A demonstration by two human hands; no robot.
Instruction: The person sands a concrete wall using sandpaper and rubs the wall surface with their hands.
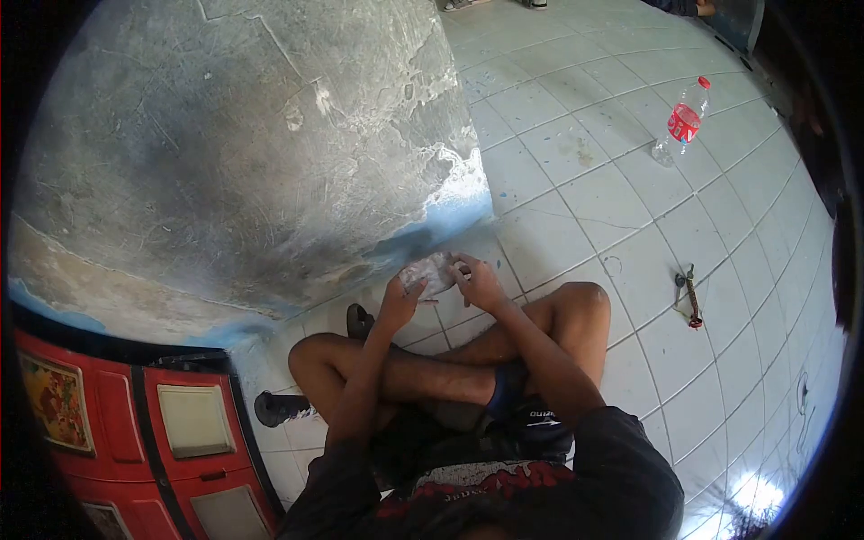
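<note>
A small pale, crumpled-looking packet or sheet (428, 274) is held up between both hands, above the crossed legs and close to the wall's lower corner. My left hand (402, 297) grips its left end, fingers closed on it. At the right end, my right hand (478, 285) pinches it with bent fingers. What the pale thing is exactly is too small to tell.
A peeling grey wall (270, 135) rises ahead on the left. Red cabinet (117, 414) at lower left. On the tiled floor (621, 351) are a plastic bottle (686, 123), a small brown metal-like object (693, 301) and sandals. A person's feet show at the top.
</note>
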